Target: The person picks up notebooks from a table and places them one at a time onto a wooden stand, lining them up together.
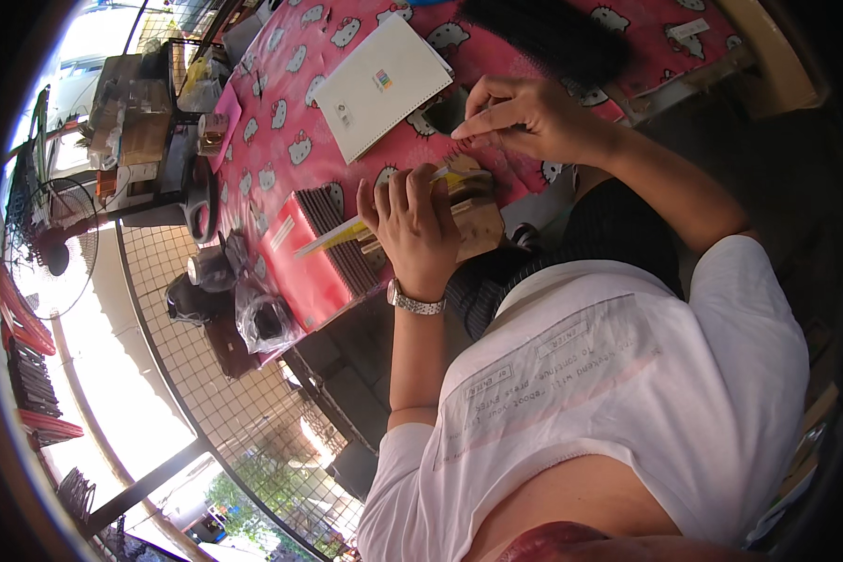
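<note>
From the head camera I see my left hand closed around a small wooden block, and the fingers also pinch a long yellow strip that sticks out to the left over a red box. The block rests at the table edge, on the pink patterned cloth. My right hand is above it, fingers pressed together as if pinching something thin; what it is, I cannot tell. I think the risk is here: the block sits very near the edge, so a push from the right hand could slide it off. The strip could also bend, because it has no support. A white notebook lies just beside.
</note>
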The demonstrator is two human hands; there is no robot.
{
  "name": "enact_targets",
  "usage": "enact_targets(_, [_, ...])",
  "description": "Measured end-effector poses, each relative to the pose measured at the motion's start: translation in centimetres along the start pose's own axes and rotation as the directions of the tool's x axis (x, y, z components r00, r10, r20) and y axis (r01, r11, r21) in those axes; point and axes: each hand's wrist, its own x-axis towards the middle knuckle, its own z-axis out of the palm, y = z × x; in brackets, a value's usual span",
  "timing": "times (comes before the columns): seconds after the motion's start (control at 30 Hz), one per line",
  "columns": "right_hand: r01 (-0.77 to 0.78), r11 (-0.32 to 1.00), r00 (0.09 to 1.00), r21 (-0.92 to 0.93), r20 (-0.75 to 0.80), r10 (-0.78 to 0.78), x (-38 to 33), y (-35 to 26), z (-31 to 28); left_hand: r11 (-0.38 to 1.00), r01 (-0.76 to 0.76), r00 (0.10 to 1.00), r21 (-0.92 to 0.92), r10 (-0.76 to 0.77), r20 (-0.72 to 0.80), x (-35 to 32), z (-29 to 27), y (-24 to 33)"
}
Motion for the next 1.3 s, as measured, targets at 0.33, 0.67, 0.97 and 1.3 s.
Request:
enact_targets(0.33, [0.034,0.998,0.982,0.049,0.183,-0.042,0.5,-0.8,0.0,1.0,-0.021,0.998,-0.014,0.02,-0.052,-0.4,-0.4,0.1])
enact_targets(0.67, [-0.548,0.798,0.774,0.25,0.514,0.371,1.8,-0.8,-0.3,1.0,0.008,1.0,-0.028,-0.008,0.015,0.0,-0.9,0.1])
enact_targets(0.97, [-0.181,0.969,0.925,-0.166,0.305,0.225,1.1,-4.1,0.2,0.999,-0.023,0.998,0.039,0.025,-0.051,-0.3,-0.3,0.9])
enact_targets(1.3, [0.14,0.864,0.902,-0.484,0.422,0.09,4.2,13.1,6.5,1.0,-0.014,1.0,-0.007,0.013,-0.01,-0.9,-0.5,0.4])
